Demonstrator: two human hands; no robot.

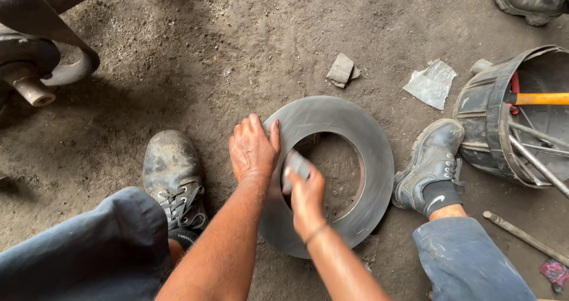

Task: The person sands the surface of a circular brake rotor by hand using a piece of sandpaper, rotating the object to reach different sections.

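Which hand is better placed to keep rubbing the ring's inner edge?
Probably the right hand: it holds a small grey pad against the metal ring's inner edge. The left hand lies flat on the outer rim, steadying it.

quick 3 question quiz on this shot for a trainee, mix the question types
1. True or false: the left hand rests flat on the outer edge of the grey metal ring.
2. Multiple choice: what does the right hand hold at the ring's inner edge? A) a yellow-handled tool B) a small grey pad, blurred C) a metal rod
3. Short answer: where does the yellow-handled tool lie?

Key:
1. True.
2. B, the small grey pad.
3. In the dark bucket tipped on its side to the right of the ring, beside the right boot.
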